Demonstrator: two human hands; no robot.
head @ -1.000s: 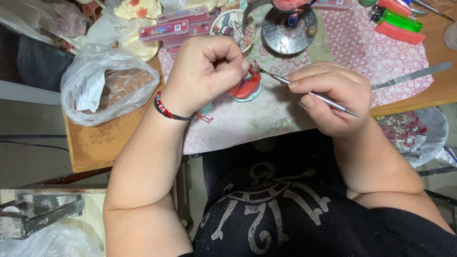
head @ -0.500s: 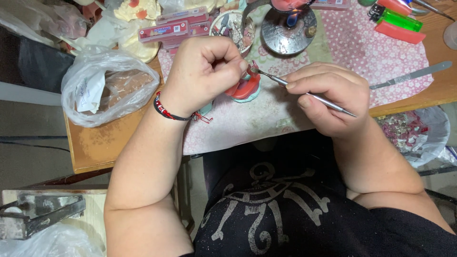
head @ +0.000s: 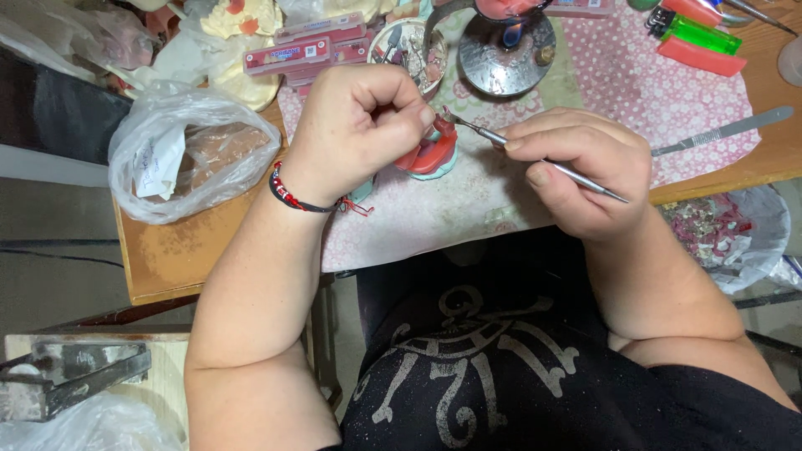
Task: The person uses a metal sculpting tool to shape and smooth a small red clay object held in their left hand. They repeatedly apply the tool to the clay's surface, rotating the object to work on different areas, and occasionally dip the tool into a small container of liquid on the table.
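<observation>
Head view, left hand (head: pixel 355 125) pinching red wax model (head: pixel 428 150), right hand (head: pixel 585 167) steel pick (head: pixel 535 159)

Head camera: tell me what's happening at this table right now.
A person sits at a wooden table covered by a pink patterned cloth. The left hand holds a small red and teal piece just above the cloth. The right hand grips a thin metal tool like a pen, its tip at the top of the piece. A small burner with a lit flame stands behind, a scalpel-like blade lies to the right, and a clear plastic bag sits to the left.
</observation>
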